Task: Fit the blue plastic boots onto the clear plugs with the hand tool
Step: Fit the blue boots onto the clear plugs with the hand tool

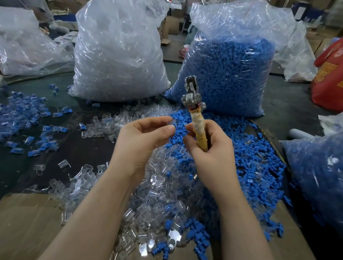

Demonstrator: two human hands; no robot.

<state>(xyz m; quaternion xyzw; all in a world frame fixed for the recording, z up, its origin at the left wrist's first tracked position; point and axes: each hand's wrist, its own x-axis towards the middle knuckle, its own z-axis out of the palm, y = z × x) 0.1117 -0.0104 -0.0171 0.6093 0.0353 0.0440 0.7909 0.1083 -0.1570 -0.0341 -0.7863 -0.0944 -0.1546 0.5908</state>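
The right hand [209, 147] wraps its grip round the taped handle of the hand tool [193, 104], metal head up. Just left of the tool, the left hand [144, 135] pinches a clear plug [170, 121]. Loose blue boots [255, 161] lie heaped right of the tool. Best to seat the plug squarely before squeezing.

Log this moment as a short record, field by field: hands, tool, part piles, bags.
left hand: pinches a clear plug at its fingertips
right hand: grips the hand tool by its wrapped handle, metal head up
loose clear plugs: heaped under the forearms
loose blue boots: heaped to the right
finished pieces: scattered at left
bag of clear plugs: back left, upright
bag of blue boots: back right, upright
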